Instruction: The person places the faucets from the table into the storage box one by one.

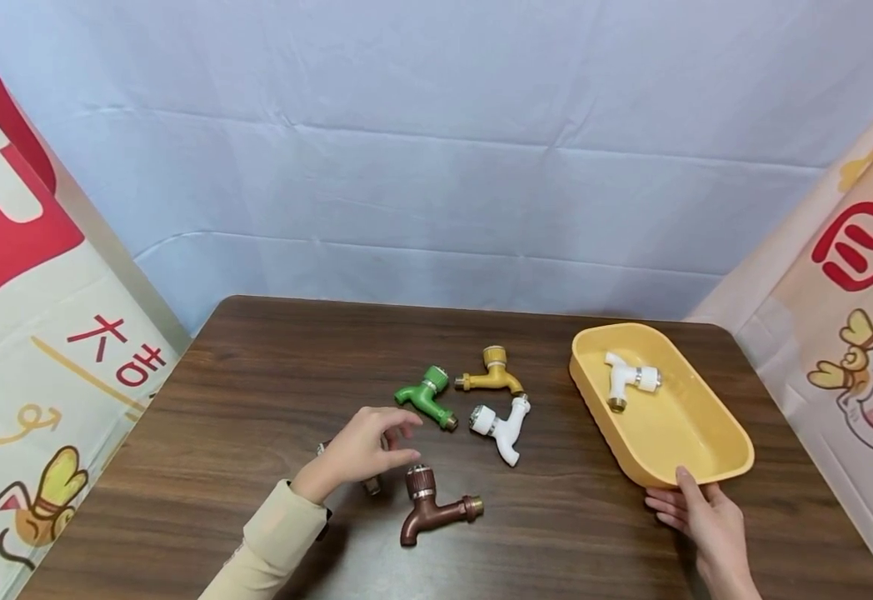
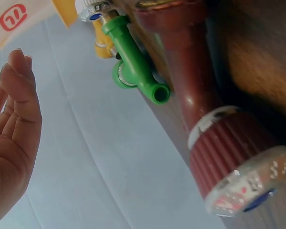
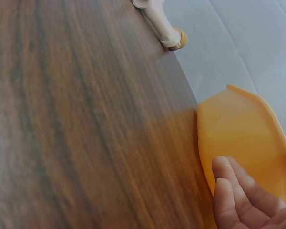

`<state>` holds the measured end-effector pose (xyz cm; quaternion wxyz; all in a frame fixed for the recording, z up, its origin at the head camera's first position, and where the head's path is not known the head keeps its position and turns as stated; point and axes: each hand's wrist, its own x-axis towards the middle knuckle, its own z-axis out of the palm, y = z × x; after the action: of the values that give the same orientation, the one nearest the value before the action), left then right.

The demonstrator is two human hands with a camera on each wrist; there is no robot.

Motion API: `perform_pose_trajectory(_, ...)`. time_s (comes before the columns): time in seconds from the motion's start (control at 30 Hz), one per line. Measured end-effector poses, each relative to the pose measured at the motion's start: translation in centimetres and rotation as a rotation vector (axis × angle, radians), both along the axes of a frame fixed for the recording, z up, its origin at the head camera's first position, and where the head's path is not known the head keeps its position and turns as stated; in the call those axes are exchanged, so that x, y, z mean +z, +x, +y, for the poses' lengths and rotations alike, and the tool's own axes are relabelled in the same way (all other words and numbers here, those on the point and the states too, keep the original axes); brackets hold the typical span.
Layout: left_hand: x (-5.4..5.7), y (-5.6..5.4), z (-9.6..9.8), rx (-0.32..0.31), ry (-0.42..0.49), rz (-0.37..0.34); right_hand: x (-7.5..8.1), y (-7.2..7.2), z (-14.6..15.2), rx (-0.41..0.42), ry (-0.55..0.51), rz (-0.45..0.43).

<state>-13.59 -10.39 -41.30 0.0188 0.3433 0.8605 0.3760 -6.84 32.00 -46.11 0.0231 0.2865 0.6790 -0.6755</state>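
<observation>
My left hand (image 1: 369, 442) hovers above the table with its fingers loosely bent and nothing between them. Under it, mostly hidden, lies a dark tap (image 1: 371, 485). Just to its right is a brown tap (image 1: 436, 512) with a ribbed knob. In the left wrist view, a brown-red tap (image 2: 195, 90) looms close beside the hand (image 2: 14, 129). My right hand (image 1: 710, 521) grips the near rim of a yellow plastic basin (image 1: 676, 433), thumb on top and fingers below. Inside the basin rests a white tap (image 1: 624, 379). The right wrist view shows the fingers (image 3: 248, 198) against the basin's outer wall (image 3: 243, 129).
Beyond my left hand, a green tap (image 1: 426, 398), a yellow tap (image 1: 492, 375) and another white tap (image 1: 506, 429) lie grouped mid-table. The brown wood-grain table (image 1: 271, 375) ends at a pale cloth backdrop (image 1: 406, 167). Printed banners stand at both sides.
</observation>
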Motion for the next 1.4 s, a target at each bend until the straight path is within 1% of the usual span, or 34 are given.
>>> perform_pose_trajectory(0.1, -0.2, 0.2, -0.2, 0.013, -0.006, -0.005, -0.2, 0.0, 0.1, 0.004, -0.001, -0.001)
perform_pose_trajectory(0.43, -0.9, 0.7, -0.9, 0.020, -0.034, 0.007, -0.6, 0.2, 0.2, 0.006, -0.001, -0.010)
perform_pose_trajectory(0.67, -1.6, 1.1, -1.5, 0.027, -0.032, 0.015, -0.2, 0.1, 0.3, 0.023, 0.018, -0.012)
perform_pose_trajectory(0.8, -1.7, 1.3, -1.9, 0.038, -0.036, 0.025, 0.0, 0.2, 0.2, 0.031, 0.020, -0.015)
perform_pose_trajectory(0.87, -1.6, 1.3, -2.1, 0.046, -0.041, 0.033, 0.1, 0.2, 0.1, 0.023, 0.017, -0.024)
perform_pose_trajectory(1.07, -1.6, 1.1, -2.7, 0.090, -0.037, 0.059, 0.1, 0.2, 0.1, 0.016, 0.016, -0.027)
perform_pose_trajectory(1.2, -1.8, 0.7, -3.1, 0.127, -0.034, 0.049, -0.2, 0.1, 0.3, 0.006, 0.001, -0.023)
perform_pose_trajectory(1.4, -1.8, 0.2, -4.3, 0.168, -0.074, 0.026, -0.3, -0.1, 0.3, 0.005, -0.002, -0.020)
